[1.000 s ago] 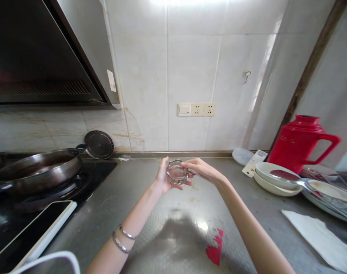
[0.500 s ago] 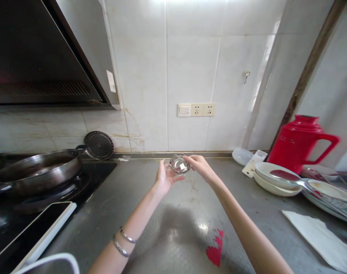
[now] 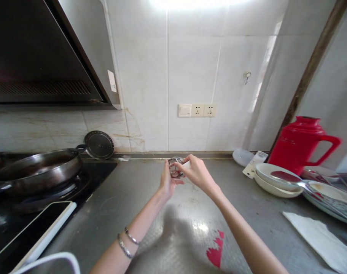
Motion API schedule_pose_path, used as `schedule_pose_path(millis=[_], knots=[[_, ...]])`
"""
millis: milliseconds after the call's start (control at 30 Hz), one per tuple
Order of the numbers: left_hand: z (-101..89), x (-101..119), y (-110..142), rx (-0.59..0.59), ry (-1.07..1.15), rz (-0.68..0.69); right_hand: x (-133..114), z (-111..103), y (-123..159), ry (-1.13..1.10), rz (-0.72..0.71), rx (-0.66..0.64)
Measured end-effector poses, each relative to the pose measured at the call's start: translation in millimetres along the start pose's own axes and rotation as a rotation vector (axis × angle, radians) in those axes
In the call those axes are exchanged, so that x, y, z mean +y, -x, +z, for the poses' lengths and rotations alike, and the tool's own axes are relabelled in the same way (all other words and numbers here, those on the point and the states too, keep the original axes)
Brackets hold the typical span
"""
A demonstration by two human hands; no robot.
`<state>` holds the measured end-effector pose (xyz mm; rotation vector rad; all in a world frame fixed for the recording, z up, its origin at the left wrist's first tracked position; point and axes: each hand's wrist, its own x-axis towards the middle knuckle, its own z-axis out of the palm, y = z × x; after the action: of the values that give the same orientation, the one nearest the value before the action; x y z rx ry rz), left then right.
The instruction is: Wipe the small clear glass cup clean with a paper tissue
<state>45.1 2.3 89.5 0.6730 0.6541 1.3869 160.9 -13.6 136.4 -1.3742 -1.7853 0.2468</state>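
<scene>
A small round clear glass dish (image 3: pixel 175 173) is held up above the counter near the wall, tilted toward me. My left hand (image 3: pixel 167 180) grips it from the left and below, thumb up along its side. From the right, my right hand (image 3: pixel 196 170) reaches over the dish with its fingers pinched together and the fingertips at the dish's inside. A small white piece (image 3: pixel 187 164), perhaps tissue, shows between those fingers. Part of the dish is hidden behind them.
Left are a steel pan (image 3: pixel 39 171) on the black stove (image 3: pixel 101 171) and a phone (image 3: pixel 33 234). On the right stand a red thermos jug (image 3: pixel 296 146), stacked bowls (image 3: pixel 276 190) and a white paper sheet (image 3: pixel 319 239). A torn red patch (image 3: pixel 215 253) marks the steel counter.
My right hand has moved from the dish's right rim to over its inside, with the white piece now between the fingers. My left hand has shifted slightly right, its thumb closer to the dish.
</scene>
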Motion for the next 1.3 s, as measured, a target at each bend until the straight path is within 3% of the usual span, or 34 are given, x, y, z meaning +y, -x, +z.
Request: schedule_pose_path(millis=[100,233,333,400,567,667,733,1000,1133,1300], knots=[[-1.3,3,-2,0.085,0.022,-0.039,-3,-7,0,-0.087,-0.020,-0.135],[-2.0,11,-5,0.091,0.084,-0.133,3,-18,-6,-0.244,-0.018,-0.253],[-2.2,16,-5,0.043,0.080,-0.210,15,-24,-13,-0.294,0.083,-0.191],[-2.3,18,-4,-0.034,0.070,-0.250,24,-27,-17,-0.327,0.079,-0.159],[-2.5,15,-2,-0.227,0.083,-0.256,27,-27,-19,-0.400,-0.090,-0.032],[-3.4,13,-2,-0.272,0.067,-0.262,17,-23,-14,-0.364,-0.174,0.142],[-4.1,12,-4,-0.272,0.057,-0.273,10,-19,-9,-0.323,-0.231,0.172],[-4.2,10,-3,-0.196,0.045,-0.208,-4,-19,3,-0.434,-0.456,-0.173],[0.9,12,4,-0.091,0.056,-0.192,-3,-19,2,-0.416,-0.553,-0.232],[5.3,13,7,-0.051,0.056,-0.171,-1,-20,1,-0.405,-0.565,-0.229]])
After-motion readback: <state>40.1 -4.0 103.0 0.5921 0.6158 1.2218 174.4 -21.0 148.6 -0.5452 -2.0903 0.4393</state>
